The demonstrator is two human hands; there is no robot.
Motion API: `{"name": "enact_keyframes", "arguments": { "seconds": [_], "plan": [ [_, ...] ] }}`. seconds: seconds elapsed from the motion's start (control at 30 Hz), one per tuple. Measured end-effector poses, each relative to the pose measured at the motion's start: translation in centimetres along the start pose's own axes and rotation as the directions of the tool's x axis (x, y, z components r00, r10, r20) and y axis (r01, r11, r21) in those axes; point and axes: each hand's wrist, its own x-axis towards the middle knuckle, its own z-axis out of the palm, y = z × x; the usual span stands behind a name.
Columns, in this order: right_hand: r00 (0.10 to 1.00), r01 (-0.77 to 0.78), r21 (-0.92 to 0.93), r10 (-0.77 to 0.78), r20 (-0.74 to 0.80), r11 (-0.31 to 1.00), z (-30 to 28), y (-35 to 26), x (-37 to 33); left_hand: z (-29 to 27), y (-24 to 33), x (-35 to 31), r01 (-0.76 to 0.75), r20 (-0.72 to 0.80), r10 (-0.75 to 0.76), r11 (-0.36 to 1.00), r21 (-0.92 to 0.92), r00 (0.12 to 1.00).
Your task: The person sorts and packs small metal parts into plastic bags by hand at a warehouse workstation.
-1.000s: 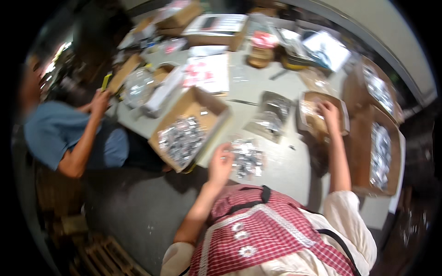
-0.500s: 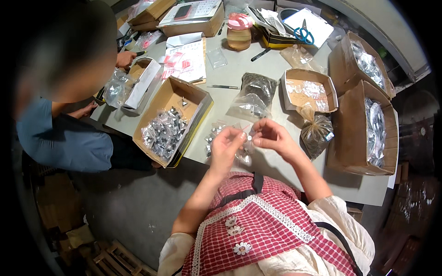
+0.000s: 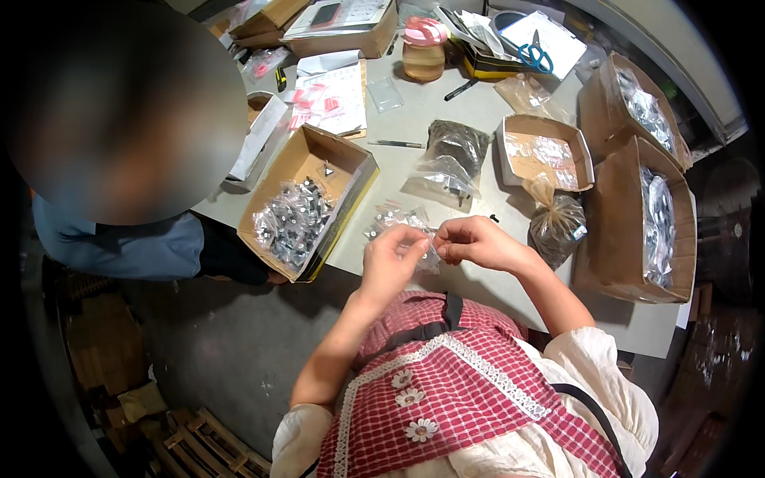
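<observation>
Over the table's front edge, my left hand [image 3: 390, 259] and my right hand [image 3: 482, 243] come close together, fingers closed. Pinched between them is a small clear plastic bag [image 3: 431, 256]; its contents are mostly hidden by my fingers. Just beyond and beside my left hand lies a pile of small clear bags [image 3: 396, 218] with small parts inside. A larger clear bag [image 3: 456, 155] full of dark small pieces rests beyond my hands, its mouth toward me. One small black piece [image 3: 495, 218] lies beside my right hand.
To the left, an open carton [image 3: 362, 175] holds many filled small bags. At right are a shallow box [image 3: 510, 171], a tied bag of dark pieces [image 3: 555, 235] and two tall cartons [image 3: 610, 239]. A pen [image 3: 397, 144] lies mid-table. A co-worker [image 3: 119, 247] leans in at left.
My right fingers have closed in more tightly at the small bag. The co-worker's head has moved right and nearer, and their hands no longer show. My view has shifted slightly.
</observation>
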Motion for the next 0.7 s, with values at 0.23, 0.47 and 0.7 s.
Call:
{"name": "enact_keyframes", "arguments": {
  "seconds": [0.23, 0.47, 0.7],
  "plan": [
    [0.994, -0.103, 0.197, 0.094, 0.055, 0.975, 0.8, -0.2, -0.1, -0.1, -0.6, -0.7, -0.137, -0.042, 0.149, 0.97, 0.203, 0.988],
    [0.992, -0.098, 0.167, 0.11, -0.063, 0.981, 1.9, 0.7, 0.0, -0.6, 0.9, -0.9, -0.051, 0.057, 0.039, 0.973, 0.227, 0.998],
    [0.993, -0.117, 0.248, 0.107, 0.055, 0.962, 2.1, -0.1, 0.0, -1.3, -0.2, -1.4, 0.069, 0.263, -0.074, 0.997, 0.03, 0.962]
  ]
}}
